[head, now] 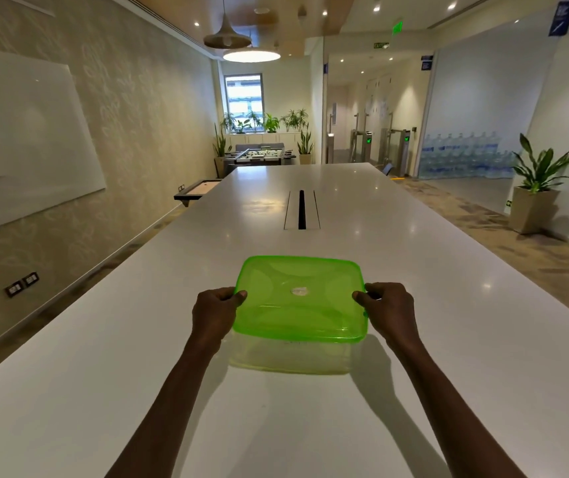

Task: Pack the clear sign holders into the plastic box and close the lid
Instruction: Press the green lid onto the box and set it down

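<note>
A clear plastic box stands on the white table right in front of me. A translucent green lid lies flat on top of it. My left hand grips the lid's left edge, thumb on top. My right hand grips the lid's right edge the same way. Through the lid and the box's front wall I cannot make out any clear sign holders.
A black cable slot runs along the table's middle, beyond the box. A whiteboard hangs on the left wall. A potted plant stands on the floor to the right. A foosball table sits past the far end.
</note>
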`<act>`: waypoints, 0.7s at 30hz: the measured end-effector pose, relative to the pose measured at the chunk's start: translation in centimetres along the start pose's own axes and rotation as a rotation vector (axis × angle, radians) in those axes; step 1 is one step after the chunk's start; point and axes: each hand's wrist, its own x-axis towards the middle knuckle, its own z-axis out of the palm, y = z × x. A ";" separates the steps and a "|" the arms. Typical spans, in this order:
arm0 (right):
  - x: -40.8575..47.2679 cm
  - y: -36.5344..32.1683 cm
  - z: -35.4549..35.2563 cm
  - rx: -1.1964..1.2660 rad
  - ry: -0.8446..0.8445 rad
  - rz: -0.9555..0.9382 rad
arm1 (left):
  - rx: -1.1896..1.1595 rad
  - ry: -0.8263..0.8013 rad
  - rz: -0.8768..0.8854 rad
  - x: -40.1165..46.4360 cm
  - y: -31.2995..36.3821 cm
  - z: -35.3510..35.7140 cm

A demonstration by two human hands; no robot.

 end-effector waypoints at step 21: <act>-1.2 1.2 2.7 -0.270 0.076 -0.073 | 0.219 0.203 0.167 -0.3 -3.1 3.1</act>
